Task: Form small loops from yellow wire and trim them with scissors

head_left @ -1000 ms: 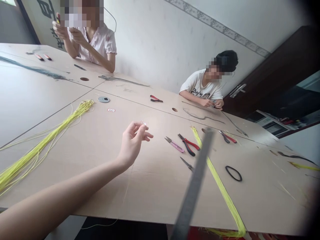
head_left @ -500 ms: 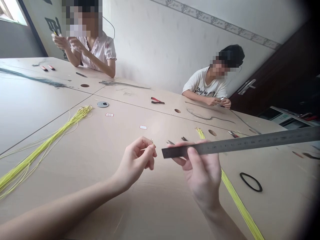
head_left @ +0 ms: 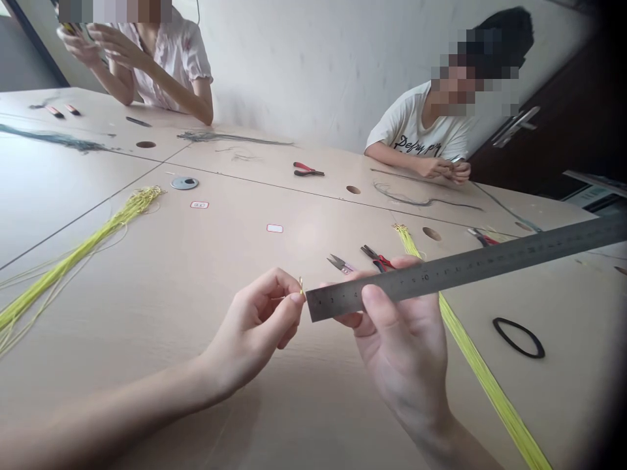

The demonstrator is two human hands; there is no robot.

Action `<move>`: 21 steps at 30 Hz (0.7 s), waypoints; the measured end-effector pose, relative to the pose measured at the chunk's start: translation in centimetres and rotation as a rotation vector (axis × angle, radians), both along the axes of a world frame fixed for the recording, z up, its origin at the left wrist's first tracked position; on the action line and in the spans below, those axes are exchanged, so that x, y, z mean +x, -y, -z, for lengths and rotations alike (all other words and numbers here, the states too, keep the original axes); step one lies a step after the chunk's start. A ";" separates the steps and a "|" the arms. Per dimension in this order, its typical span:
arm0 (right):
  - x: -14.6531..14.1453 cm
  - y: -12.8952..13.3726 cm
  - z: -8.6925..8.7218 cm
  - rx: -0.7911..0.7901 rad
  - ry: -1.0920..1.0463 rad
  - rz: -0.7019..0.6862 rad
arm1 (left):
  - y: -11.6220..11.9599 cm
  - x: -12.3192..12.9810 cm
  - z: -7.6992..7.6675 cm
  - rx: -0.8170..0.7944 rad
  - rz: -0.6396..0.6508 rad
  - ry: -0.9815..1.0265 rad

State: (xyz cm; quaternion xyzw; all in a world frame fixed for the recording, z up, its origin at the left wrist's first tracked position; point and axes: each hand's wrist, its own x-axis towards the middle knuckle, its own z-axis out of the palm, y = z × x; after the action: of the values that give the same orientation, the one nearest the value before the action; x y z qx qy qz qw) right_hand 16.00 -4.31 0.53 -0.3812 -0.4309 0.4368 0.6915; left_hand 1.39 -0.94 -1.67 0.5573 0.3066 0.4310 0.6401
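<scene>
My left hand (head_left: pixel 264 320) pinches a small gold-coloured loop (head_left: pixel 301 284) between thumb and forefinger; the loop's lower part is hidden by the fingertips. A long metal ruler (head_left: pixel 470 266) is gripped in my right hand (head_left: pixel 401 333), thumb on its front face and fingers behind. It slopes up to the right, and its left end lies close beside the loop and left fingertips. Whether they touch I cannot tell. Just beyond the right hand lie thread snips (head_left: pixel 339 264) and red-handled pliers (head_left: pixel 377 258).
Bundles of yellow cord lie left (head_left: pixel 73 254) and right (head_left: pixel 490 378). A black ring (head_left: pixel 518 338) rests at right. Farther off are red-and-black pliers (head_left: pixel 307 170), small labels (head_left: pixel 275 228) and grey-green strands (head_left: pixel 235 138). Two people (head_left: pixel 166 59) sit across the table, hands occupied.
The ruler's left end has come nearer to the left fingertips and lies just beside the gold loop. The view has tilted down and shifted slightly. Both hands keep their grips.
</scene>
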 end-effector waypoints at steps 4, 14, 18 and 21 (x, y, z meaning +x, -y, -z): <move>0.2 0.2 -0.1 0.060 0.066 0.005 | 0.3 -0.1 0.1 0.018 -0.007 0.036; 0.2 0.6 0.6 0.094 0.132 -0.221 | 0.8 -0.3 0.1 0.009 0.023 0.260; -0.1 0.8 0.5 0.108 0.188 -0.179 | 0.9 -0.2 -0.1 -0.001 0.022 0.279; -0.1 0.9 0.3 0.074 0.219 -0.109 | 1.0 -0.3 -0.2 -0.027 0.057 0.305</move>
State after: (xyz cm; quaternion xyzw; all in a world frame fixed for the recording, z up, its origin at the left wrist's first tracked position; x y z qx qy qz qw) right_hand 15.87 -5.25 0.19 -0.3768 -0.5399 0.4131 0.6291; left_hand 1.04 -1.97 -1.44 0.4849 0.1957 0.4884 0.6986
